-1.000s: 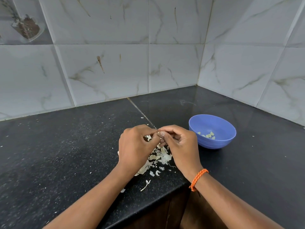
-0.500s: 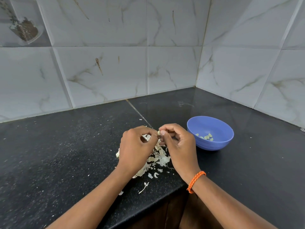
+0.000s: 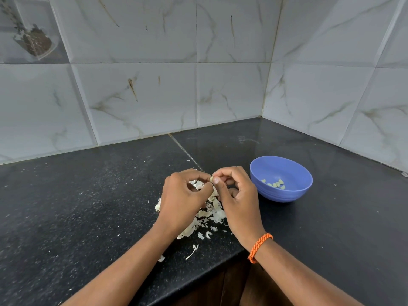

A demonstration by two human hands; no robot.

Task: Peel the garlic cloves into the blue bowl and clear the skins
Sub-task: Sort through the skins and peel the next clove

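Between the meeting fingertips, a garlic clove (image 3: 211, 179), pinched by the left hand (image 3: 184, 202) from one side and by the right hand (image 3: 237, 200) from the other, both sets of fingers curled in on it. Directly beneath the fingers, a heap of skins (image 3: 209, 215) on the black counter (image 3: 88, 206). Off to the right of the right fingers, well apart, the blue bowl (image 3: 281, 179) with several peeled cloves (image 3: 274, 184). Best to steady with one thumb, lift skin from the tip, drop scraps straight down onto the heap.
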